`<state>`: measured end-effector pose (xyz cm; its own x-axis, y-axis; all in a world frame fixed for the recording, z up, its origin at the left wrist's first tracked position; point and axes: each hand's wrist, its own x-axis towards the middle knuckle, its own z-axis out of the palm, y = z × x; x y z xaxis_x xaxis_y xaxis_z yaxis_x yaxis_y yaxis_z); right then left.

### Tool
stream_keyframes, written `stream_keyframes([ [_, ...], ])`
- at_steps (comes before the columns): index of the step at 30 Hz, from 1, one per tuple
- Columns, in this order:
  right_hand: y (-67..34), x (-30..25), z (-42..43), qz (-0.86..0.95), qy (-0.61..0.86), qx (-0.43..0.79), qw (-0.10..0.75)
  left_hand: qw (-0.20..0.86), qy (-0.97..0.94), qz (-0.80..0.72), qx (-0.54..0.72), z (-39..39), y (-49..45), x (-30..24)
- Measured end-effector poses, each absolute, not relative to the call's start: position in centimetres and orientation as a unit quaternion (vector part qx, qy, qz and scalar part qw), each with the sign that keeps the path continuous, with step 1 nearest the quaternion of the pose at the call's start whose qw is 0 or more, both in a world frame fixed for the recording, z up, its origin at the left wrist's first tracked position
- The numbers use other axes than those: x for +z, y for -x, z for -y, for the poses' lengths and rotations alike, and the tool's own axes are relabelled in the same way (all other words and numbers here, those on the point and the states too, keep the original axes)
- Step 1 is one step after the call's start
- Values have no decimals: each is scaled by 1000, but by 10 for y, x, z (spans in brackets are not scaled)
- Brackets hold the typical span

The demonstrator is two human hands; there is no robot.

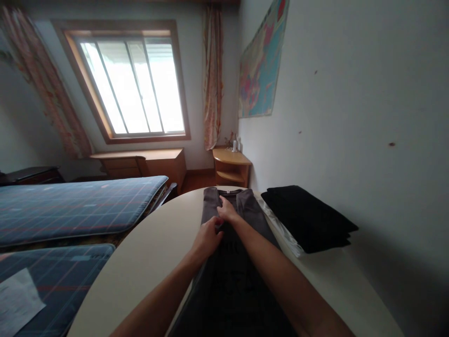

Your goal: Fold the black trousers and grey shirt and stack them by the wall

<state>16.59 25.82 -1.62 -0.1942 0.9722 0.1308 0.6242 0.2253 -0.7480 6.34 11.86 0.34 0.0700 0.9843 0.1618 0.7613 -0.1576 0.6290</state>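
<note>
At my far left a flowered curtain (42, 89) hangs beside the wood-framed window (135, 89). Below it lie two blue plaid mattresses, the farther one (80, 206) level with the tabletop's far edge, the nearer one (66, 281) bearing a white sheet of paper (21, 299). A wooden desk (164, 160) stands under the window.

Then comes my round cream table (147, 252), with the dark grey T-shirt (231, 285) laid lengthwise on it, neckline at the far edge and hem side toward me, dark print on its front. My left hand (209, 238) is over the shirt's left edge, fingers curled and thumb apart from them; I cannot tell whether they pinch any cloth. My right hand (228, 211) reaches across, just beyond the left, index finger stretched toward the collar and the others bent on the fabric; whether they grip it I cannot tell either.

Behind, a second curtain (213, 79) hangs above a wooden corner shelf (231, 157), and a map (261, 70) is on the wall (351, 93). Just right of the shirt sits a folded black cloth stack (305, 217), resting on something white and shiny (280, 228).
</note>
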Motion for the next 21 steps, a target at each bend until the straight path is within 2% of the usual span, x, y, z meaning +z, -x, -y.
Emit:
stream_keyframes([
  [7, -187, -37, -259, 745, 531, 262, 307, 206, -731, -596, 259, -101, -81, -8],
  [12, -193, -36, -265, 757, 535, 218, 305, 212, -727, -582, 294, -98, -87, -1],
  [21, -209, -24, -241, 789, 538, 146, 258, 257, -751, -561, 235, -66, -78, -8],
])
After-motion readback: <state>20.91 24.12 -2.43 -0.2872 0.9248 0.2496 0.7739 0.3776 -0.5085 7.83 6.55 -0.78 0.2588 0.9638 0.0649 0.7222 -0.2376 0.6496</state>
